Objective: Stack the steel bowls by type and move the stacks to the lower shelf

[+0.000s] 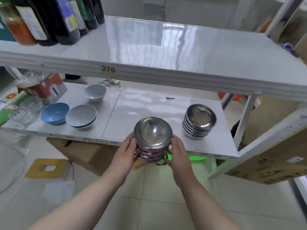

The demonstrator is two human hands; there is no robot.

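Note:
A stack of several deep steel bowls (153,138) hangs in the air just in front of the lower shelf's front edge (114,142). My left hand (126,152) presses against its left side and my right hand (177,154) against its right side, so both hold it. On the lower shelf to the right stands a second stack of several shallower steel bowls (199,121), apart from my hands. The upper shelf (166,52) is bare in its middle and right part.
Two grey bowls (81,117) (94,92) and a blue bowl (55,113) sit on the lower shelf's left part, beside glass dishes (27,110) and packages. Dark bottles (66,19) stand at the upper shelf's left. Cardboard boxes (83,153) lie on the floor beneath.

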